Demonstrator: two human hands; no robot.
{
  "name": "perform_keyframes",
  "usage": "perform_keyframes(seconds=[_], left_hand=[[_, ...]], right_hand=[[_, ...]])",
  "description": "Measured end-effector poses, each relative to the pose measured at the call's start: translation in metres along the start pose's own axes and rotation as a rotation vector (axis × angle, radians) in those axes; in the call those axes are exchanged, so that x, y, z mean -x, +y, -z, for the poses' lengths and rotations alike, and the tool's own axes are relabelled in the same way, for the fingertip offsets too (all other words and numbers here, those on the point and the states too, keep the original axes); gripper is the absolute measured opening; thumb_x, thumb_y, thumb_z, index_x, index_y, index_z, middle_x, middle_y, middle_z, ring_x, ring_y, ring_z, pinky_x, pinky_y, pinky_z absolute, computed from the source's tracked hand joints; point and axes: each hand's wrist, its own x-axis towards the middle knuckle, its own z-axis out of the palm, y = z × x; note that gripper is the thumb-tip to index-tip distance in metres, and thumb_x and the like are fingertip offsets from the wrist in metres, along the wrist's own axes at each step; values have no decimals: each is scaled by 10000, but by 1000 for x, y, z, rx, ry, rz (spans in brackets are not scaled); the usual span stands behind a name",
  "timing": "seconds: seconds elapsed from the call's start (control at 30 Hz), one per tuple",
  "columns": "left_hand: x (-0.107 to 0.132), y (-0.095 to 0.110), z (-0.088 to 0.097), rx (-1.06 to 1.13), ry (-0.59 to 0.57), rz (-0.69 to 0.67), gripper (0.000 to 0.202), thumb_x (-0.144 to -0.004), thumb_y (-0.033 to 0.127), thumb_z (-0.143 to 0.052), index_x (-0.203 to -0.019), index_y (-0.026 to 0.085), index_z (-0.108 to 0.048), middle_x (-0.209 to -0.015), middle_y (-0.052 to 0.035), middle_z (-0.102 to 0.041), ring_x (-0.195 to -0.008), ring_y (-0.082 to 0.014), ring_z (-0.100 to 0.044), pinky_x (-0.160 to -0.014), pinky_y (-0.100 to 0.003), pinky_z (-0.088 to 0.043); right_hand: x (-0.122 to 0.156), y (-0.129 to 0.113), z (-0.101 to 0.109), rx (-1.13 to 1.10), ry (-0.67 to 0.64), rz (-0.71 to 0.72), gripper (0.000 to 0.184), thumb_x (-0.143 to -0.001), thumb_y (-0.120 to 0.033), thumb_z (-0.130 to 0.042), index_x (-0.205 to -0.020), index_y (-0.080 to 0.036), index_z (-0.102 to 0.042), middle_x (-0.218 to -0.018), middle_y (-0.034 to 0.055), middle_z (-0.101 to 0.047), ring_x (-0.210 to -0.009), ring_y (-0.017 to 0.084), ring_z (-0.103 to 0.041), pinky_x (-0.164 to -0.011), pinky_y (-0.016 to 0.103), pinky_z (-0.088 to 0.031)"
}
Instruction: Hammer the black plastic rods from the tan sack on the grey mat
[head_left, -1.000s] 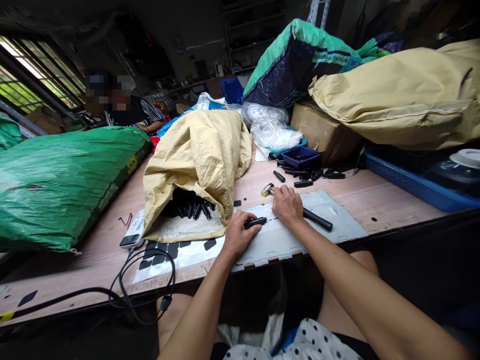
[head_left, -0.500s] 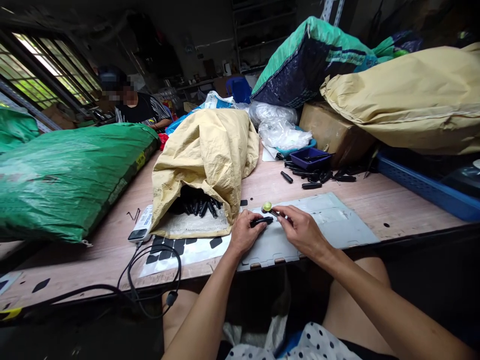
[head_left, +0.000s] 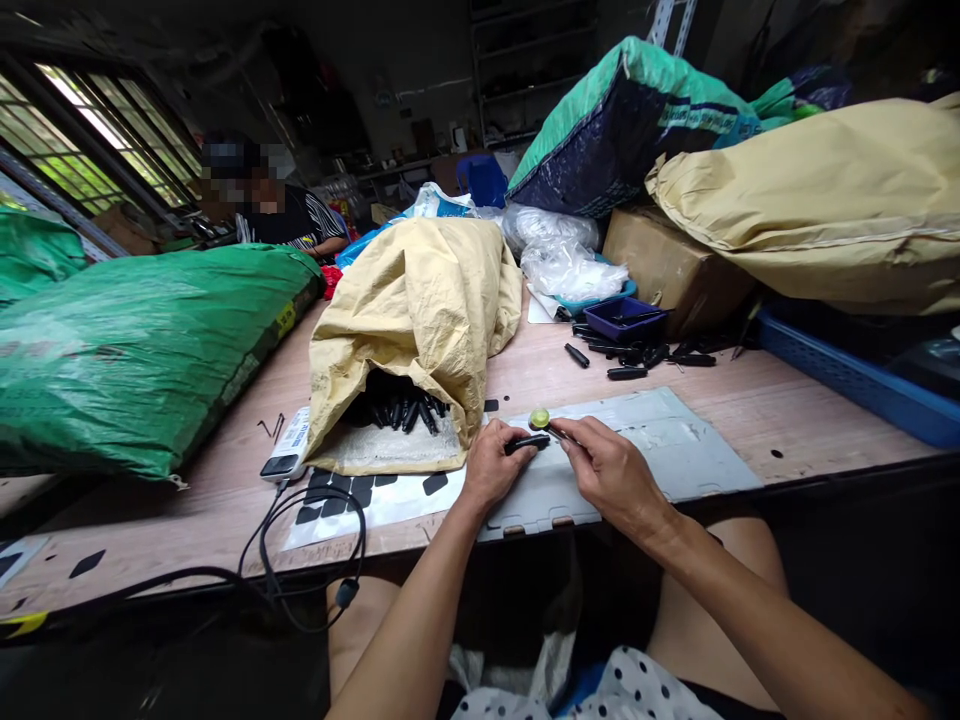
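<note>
My left hand (head_left: 491, 465) is closed round a short black plastic piece (head_left: 527, 442), holding it flat on the grey metal plate (head_left: 675, 450) near the table's front edge. My right hand (head_left: 609, 468) grips a small mallet whose yellow-green head (head_left: 538, 419) stands just above the tip of the black piece; its handle is hidden in my fist. A tan sack (head_left: 420, 310) lies open just left of my left hand, with several more black pieces (head_left: 401, 410) spilling from its mouth.
A big green sack (head_left: 135, 350) fills the table's left. Loose black pieces (head_left: 637, 355) and a small purple tray (head_left: 624, 318) lie behind the plate, by a cardboard box (head_left: 667, 265) and more sacks. A cable (head_left: 300, 560) loops at the front left. Another person (head_left: 277, 215) sits far left.
My right hand picked up the mallet lying on the plate and drew it in over the black piece; the left hand kept hold of the piece. The view shifted slightly.
</note>
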Motion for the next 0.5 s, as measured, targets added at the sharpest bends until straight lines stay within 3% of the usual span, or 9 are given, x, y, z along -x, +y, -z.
perform_keyframes(seconds=[0.2, 0.37, 0.5], left_hand=[[0, 0, 0, 9, 0, 1, 184, -843, 307, -748, -1013, 242, -771, -926, -19, -627, -953, -197, -584, -886, -329, -463], [1, 2, 2, -23, -21, -5, 165, -829, 278, -749, -989, 240, -746, -926, -15, -628, -949, -201, -576, -884, -330, -450], [1, 0, 3, -32, -25, -5, 169, -826, 264, -741, -990, 231, -721, -942, -13, -628, -946, -202, -569, -867, -327, -441]], right_hand=[[1, 9, 5, 51, -34, -45, 330, -957, -196, -490, -1206, -245, -700, -1116, 48, -739, -1035, 190, -686, -912, 296, -529], [-37, 21, 7, 181, 42, -124, 357, -952, -194, -508, -1258, -248, -684, -1208, 52, -718, -1086, 199, -659, -914, 291, -499], [-69, 36, -6, 420, -42, -285, 380, -947, -163, -505, -1270, -252, -685, -1186, 81, -698, -1104, 232, -628, -865, 310, -469]])
